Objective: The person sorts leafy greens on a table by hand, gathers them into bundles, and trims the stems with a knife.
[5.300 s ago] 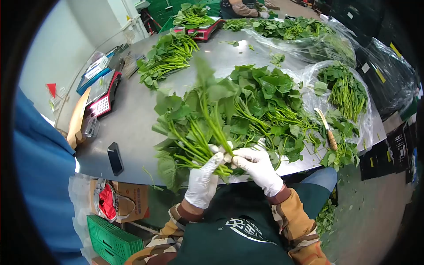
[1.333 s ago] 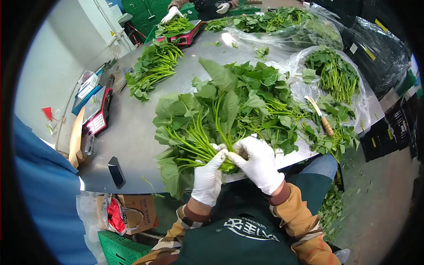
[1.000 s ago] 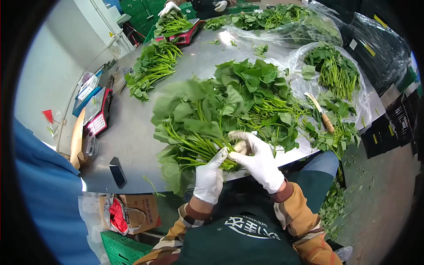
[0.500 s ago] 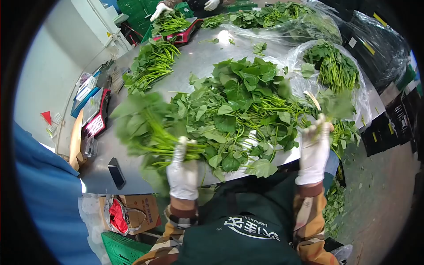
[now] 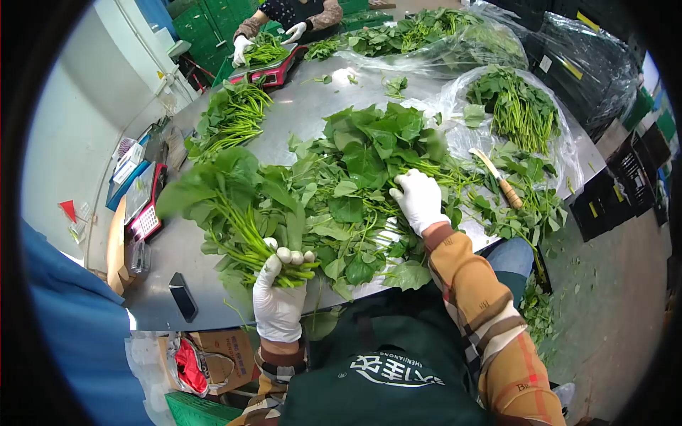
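Note:
My left hand (image 5: pixel 280 302), in a white glove, is closed around the stems of a bunch of leafy greens (image 5: pixel 238 220), its leaves pointing up and left. My right hand (image 5: pixel 419 200), also gloved, rests over the loose pile of leafy greens (image 5: pixel 348 209). Its fingers are slightly apart at the leaves and stems, and I see nothing gripped in them. A knife (image 5: pixel 501 181) with a wooden handle lies on greens to the right of that hand.
Another bunch (image 5: pixel 231 113) lies back left. A co-worker's gloved hands (image 5: pixel 241 51) are at greens on a red scale (image 5: pixel 273 72). A second scale (image 5: pixel 149 202) and a phone (image 5: pixel 183 297) lie left. Bagged greens (image 5: pixel 518 106) stand right, black crates (image 5: pixel 604 202) beyond.
My right hand has left the knife's handle and moved left onto the pile. My left hand still holds its bunch, now slightly lower. The view has shifted a little.

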A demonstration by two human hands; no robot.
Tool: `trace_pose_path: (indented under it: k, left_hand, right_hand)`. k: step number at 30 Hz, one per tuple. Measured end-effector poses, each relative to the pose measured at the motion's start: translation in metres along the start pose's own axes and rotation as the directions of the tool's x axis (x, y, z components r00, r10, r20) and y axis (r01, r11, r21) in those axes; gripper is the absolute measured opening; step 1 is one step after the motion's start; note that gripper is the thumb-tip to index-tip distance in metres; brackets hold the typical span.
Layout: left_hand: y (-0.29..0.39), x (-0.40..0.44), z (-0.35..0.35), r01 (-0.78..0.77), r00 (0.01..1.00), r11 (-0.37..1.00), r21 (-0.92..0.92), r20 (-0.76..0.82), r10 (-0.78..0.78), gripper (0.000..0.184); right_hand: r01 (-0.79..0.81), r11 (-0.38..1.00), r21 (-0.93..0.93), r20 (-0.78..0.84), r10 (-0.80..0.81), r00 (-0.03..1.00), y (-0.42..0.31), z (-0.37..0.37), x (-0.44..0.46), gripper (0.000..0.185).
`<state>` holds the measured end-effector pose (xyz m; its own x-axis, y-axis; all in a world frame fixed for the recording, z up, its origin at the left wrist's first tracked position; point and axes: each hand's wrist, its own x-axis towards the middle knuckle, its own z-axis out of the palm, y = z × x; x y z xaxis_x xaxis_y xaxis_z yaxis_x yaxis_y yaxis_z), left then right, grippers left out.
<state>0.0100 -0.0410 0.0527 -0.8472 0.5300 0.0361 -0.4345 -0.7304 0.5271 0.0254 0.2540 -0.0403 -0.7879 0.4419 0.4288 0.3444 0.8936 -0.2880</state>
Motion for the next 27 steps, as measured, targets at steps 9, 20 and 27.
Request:
trace_pose_path:
  k: [9,20,27]
  left_hand:
    - [-0.004,-0.001,-0.009,0.025,0.996,1.000,0.007,-0.085,-0.024,0.026]
    - [-0.015,0.005,-0.009,0.104,0.990,0.991,-0.079,-0.089,-0.111,0.023]
    - [-0.021,0.007,-0.009,0.121,0.986,0.990,-0.071,-0.107,-0.128,0.024]
  right_hand:
    - [-0.245,-0.356,0.902,0.340,0.233,0.911,0.047,-0.044,0.041,0.023]
    - [-0.163,-0.487,0.858,0.364,0.354,0.862,0.060,-0.088,-0.024,0.032]
    - [0.163,-0.504,0.848,0.338,0.752,0.566,0.101,-0.105,-0.041,0.037]
